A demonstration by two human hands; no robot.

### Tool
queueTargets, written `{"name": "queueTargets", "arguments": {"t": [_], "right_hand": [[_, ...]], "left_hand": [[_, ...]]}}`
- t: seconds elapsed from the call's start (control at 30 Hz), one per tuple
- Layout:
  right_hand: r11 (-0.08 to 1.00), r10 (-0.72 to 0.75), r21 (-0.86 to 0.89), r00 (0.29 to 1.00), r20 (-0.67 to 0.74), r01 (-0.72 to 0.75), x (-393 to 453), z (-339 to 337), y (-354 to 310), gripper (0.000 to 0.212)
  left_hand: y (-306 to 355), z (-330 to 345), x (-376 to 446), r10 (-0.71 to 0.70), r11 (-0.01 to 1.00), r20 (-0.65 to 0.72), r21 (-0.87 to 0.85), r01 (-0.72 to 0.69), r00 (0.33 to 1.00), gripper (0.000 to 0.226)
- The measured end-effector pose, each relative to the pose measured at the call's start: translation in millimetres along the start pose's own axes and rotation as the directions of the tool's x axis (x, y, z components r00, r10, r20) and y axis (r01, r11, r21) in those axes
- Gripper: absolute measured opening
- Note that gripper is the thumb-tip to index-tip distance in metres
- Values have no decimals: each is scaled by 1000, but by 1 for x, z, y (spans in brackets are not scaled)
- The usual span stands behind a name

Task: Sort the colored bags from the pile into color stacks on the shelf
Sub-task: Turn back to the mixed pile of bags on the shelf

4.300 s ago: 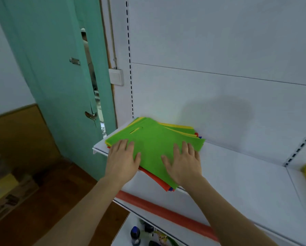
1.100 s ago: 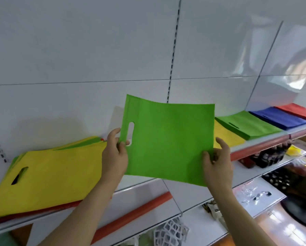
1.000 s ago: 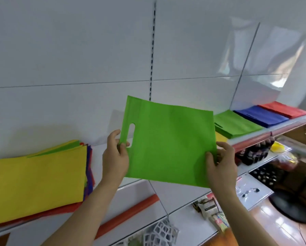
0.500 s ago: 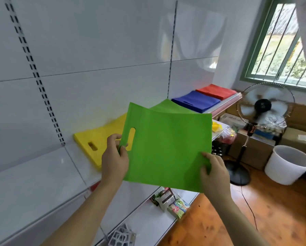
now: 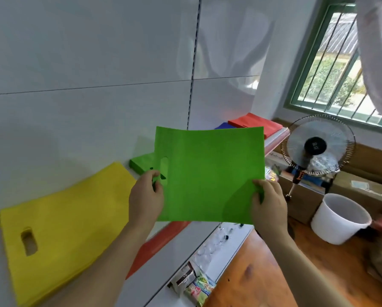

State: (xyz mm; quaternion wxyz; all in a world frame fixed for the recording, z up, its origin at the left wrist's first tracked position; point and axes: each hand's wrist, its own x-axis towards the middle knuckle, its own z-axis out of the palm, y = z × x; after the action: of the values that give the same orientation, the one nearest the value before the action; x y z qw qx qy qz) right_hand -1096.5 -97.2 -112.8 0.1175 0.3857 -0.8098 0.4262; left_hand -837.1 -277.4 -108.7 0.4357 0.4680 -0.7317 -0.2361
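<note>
Green bag (image 5: 210, 176) held flat in the air in front of the shelf (image 5: 185, 244), both hands on it: left hand (image 5: 146, 199) pinches the edge by the handle slot, right hand (image 5: 268, 203) pinches the lower right corner. Below left, yellow stack (image 5: 61, 220) on shelf. Behind the bag, green stack (image 5: 141, 163), then blue stack (image 5: 224, 125), mostly hidden, then red stack (image 5: 255, 122). Farther right: fan (image 5: 317, 145), white bucket (image 5: 338, 218), window (image 5: 338, 63).

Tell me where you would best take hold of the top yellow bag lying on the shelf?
Probably by the handle slot at the near end of the yellow bag. It lies flat on the shelf, so come from the open front edge, slip fingers through the slot and lift; the wall blocks the far side.
</note>
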Motion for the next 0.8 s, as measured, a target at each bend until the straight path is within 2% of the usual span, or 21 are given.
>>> {"name": "queueTargets", "arguments": {"t": [0.13,0.4,0.6,0.8], "right_hand": [[999,-45,26,998,34,44,42,30,-2,44],[977,-210,85,943,257,195,141,110,7,49],[937,-344,207,852,395,282,204,162,15,43],[895,-435,183,709,554,406,227,191,14,47]], "left_hand": [[-6,16,24,-2,995,14,101,1,1000,30],[-18,47,57,-106,945,-49,305,116,993,30],[-11,72,62,-247,829,-190,466,309,950,30],[-9,88,55,-315,697,-245,595,399,917,27]]}}
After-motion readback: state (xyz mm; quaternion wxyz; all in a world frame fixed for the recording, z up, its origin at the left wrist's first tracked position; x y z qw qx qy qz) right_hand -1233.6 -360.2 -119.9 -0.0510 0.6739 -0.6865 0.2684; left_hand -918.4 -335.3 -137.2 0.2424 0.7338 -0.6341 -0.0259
